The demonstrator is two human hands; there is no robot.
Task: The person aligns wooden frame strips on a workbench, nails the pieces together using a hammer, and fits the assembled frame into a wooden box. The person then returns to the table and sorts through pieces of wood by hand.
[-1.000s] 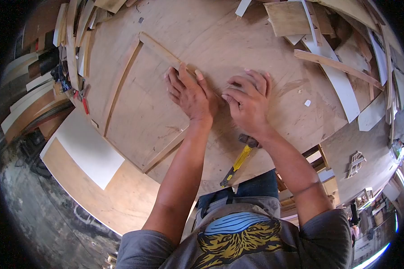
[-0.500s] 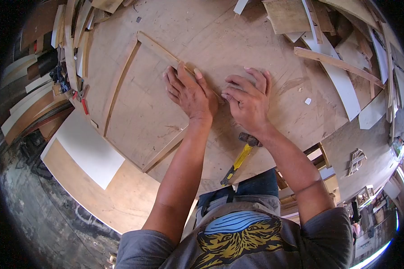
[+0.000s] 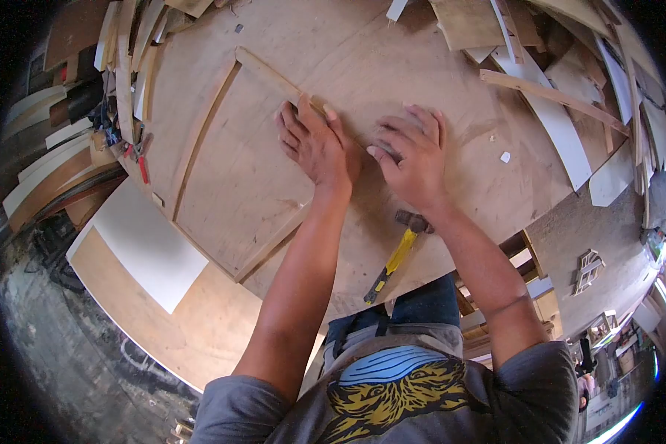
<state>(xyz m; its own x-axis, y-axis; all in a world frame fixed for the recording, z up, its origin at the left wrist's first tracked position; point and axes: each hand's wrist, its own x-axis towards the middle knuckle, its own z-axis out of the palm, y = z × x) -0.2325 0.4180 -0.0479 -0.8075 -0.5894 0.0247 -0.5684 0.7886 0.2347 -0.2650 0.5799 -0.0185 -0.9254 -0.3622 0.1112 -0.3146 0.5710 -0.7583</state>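
Note:
A frame of thin wooden strips lies on a plywood work surface [image 3: 436, 81]. Its top strip [image 3: 266, 68] runs beneath my left hand [image 3: 318, 148], which grips it, thumb on one side and fingers on the other. My right hand [image 3: 416, 159] is just to the right, near that strip's far end. Its fingers are curled in toward the thumb and a little blurred; whatever they hold is too small to make out. Below the right wrist lies a hammer [image 3: 398, 255] with a yellow and black handle. The left strip [image 3: 203, 140] and lower strip [image 3: 274, 243] of the frame show beside my left forearm.
Offcuts of board [image 3: 555, 126] pile up on the right, and more stacked pieces [image 3: 126, 66] stand at the left. Red-handled pliers [image 3: 143, 169] lie by the left edge. A white sheet [image 3: 152, 248] rests on a lower panel. A small white chip [image 3: 505, 157] sits on the surface.
My right thumb has moved slightly apart from the fingertips, which have shifted a little. The left hand stays on the strip. The view has shifted slightly.

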